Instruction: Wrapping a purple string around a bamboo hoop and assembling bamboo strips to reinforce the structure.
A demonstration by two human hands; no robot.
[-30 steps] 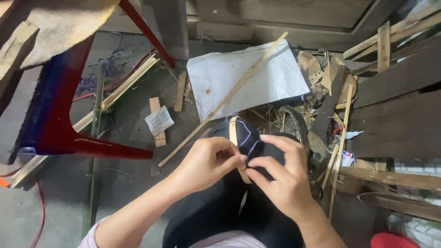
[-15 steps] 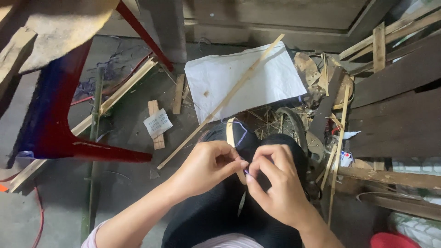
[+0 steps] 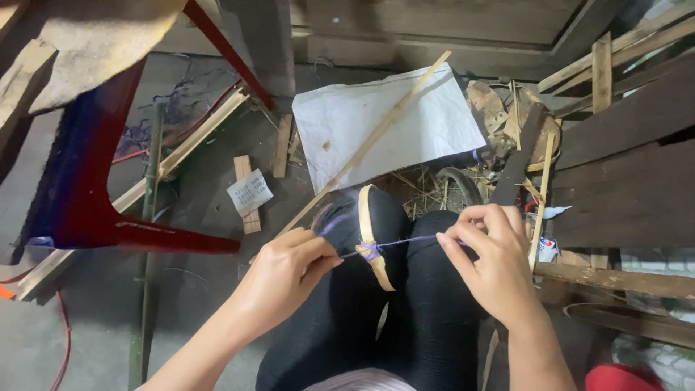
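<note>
Head camera looks straight down over the person's lap, knees in black trousers [image 3: 405,304], and both hands are busy on one small job. The left hand [image 3: 286,279] is curled in tight, fingertips pinched on the end of a purple thread [image 3: 413,242], while the right hand [image 3: 492,257] pinches the other end up by the right knee — the thread runs taut between them. In the middle, that thread is wrapped in a little knot of turns around a curved bamboo strip [image 3: 373,239], pale yellow, which lies across the gap between the knees and bends from near the left knee down toward the lap. So both hands are closed on thread, neither one flat or spread, and the strip itself sits between them, touched by the binding rather than by the fingers as far as I can tell. Around the work — a white sheet [image 3: 376,123] spread on the concrete floor just ahead of the knees, with a long thin bamboo stick [image 3: 362,148] lying diagonally across it. Off to the left stands a red plastic chair [image 3: 94,210], one leg angled across the top of the view. Short wooden offcuts [image 3: 246,192] and a small printed paper scrap lie near it, and dark wooden planks [image 3: 622,152] fill the right side.
</note>
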